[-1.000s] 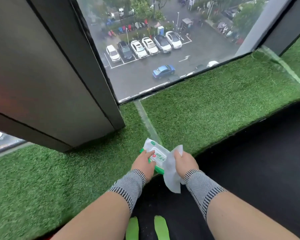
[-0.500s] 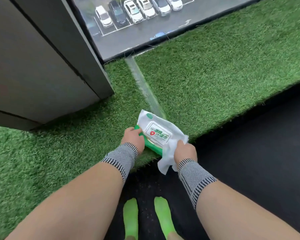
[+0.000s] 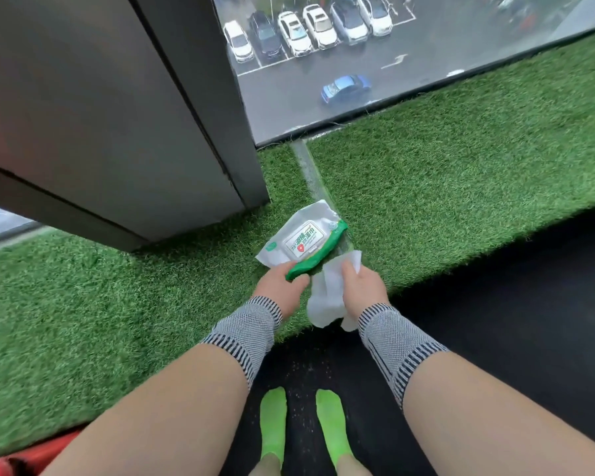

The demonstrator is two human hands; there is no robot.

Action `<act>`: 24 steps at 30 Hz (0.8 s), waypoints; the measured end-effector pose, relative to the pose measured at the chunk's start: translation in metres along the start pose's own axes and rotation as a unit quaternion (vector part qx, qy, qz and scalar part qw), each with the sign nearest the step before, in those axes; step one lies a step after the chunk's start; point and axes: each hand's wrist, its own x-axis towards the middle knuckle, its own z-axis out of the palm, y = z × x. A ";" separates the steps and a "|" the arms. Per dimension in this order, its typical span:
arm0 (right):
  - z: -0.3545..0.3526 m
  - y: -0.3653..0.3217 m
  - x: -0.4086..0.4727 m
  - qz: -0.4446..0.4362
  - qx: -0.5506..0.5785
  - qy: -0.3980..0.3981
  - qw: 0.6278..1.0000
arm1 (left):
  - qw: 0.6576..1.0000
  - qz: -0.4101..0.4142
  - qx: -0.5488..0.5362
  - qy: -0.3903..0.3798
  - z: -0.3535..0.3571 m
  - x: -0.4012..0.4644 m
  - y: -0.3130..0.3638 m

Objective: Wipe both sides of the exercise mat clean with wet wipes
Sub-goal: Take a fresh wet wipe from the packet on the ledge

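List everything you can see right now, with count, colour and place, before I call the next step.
wet wipes pack: one, white and green, on the grass by the column's foot
wet wipe: one, white, hanging from the right hand
exercise mat: one, black, underfoot, stretching right
artificial grass: green, raised ledge along the window
column: one, grey, upper left
window: one, top, showing a wet car park with parked cars
red object: one, bottom left corner, unclear what
socks: two, bright green, on the mat
wrist sleeves: two, grey striped
left hand: grips the pack's near end
right hand: pinches the wipe
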 end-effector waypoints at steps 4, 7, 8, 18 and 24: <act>-0.031 -0.031 -0.044 -0.028 0.074 -0.019 0.997 | 0.998 0.023 -0.013 -0.062 -0.011 -0.058 0.041; -0.058 -0.050 -0.077 -0.044 0.109 -0.029 0.993 | 0.998 0.036 -0.008 -0.055 -0.019 -0.101 0.061; -0.067 -0.053 -0.087 -0.047 0.118 -0.032 0.991 | 0.999 0.041 -0.009 -0.031 -0.022 -0.114 0.065; -0.136 -0.048 -0.184 -0.087 0.218 0.010 0.972 | 0.990 0.078 -0.052 0.108 -0.060 -0.219 0.076; -0.153 -0.022 -0.254 -0.077 0.295 0.086 0.948 | 0.985 0.145 -0.039 0.084 -0.067 -0.265 0.062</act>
